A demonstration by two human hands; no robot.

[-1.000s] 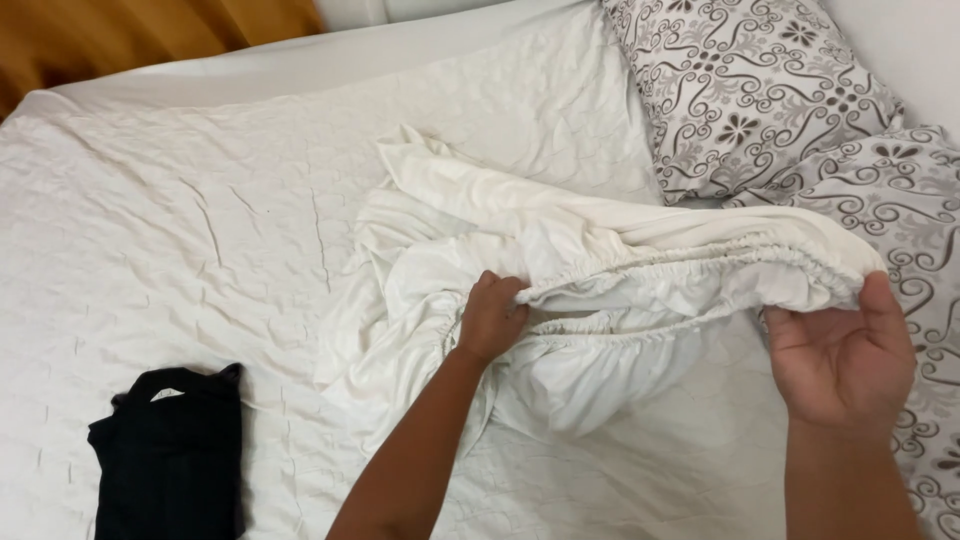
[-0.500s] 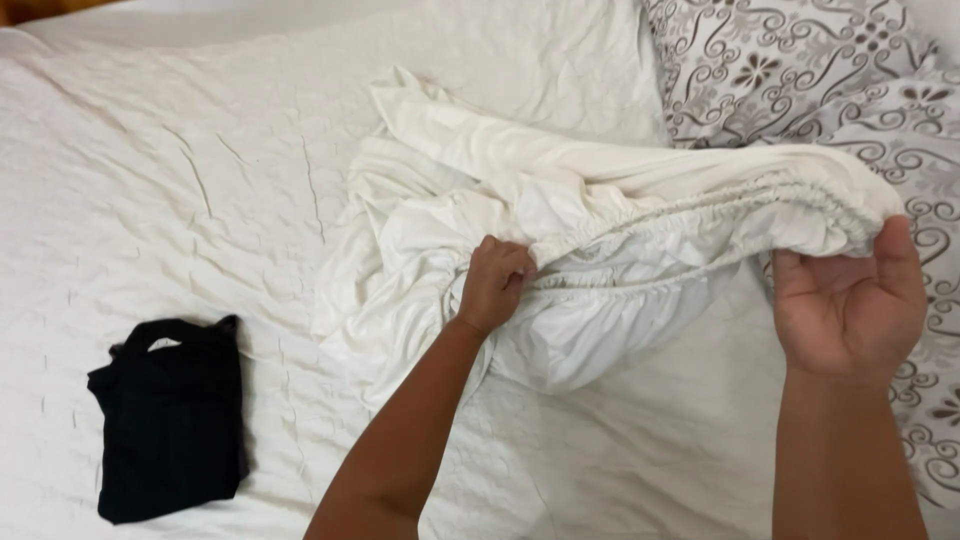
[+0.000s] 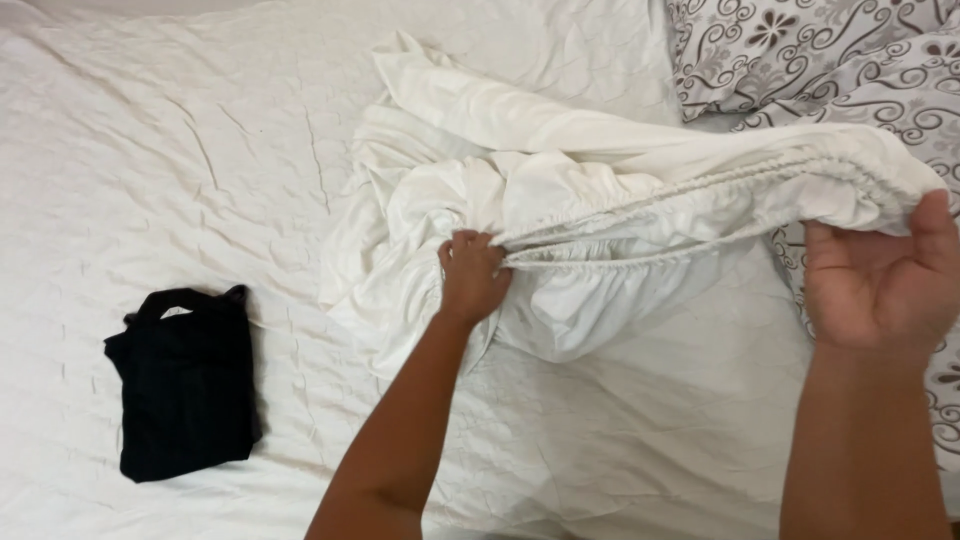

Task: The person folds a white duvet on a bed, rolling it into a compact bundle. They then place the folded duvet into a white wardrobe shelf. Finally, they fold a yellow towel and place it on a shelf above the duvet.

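Note:
A crumpled white fitted sheet [image 3: 560, 170] with an elastic hem lies on the white quilted bed [image 3: 180, 160]. My left hand [image 3: 472, 275] pinches the gathered elastic edge near the sheet's middle. Over at the right, my right hand [image 3: 880, 280] holds the sheet's other end raised off the bed, thumb on top of the fabric. The elastic hem stretches in a line between both hands. The rest of the sheet is bunched up beyond my left hand.
A folded black garment [image 3: 185, 385] lies on the bed at the left. A grey and white patterned pillow or duvet [image 3: 800, 50] occupies the upper right corner and runs down the right edge.
The view has shifted up the bed. My left hand has moved slightly along the elastic hem, and my right hand has lifted its end a little higher and further right.

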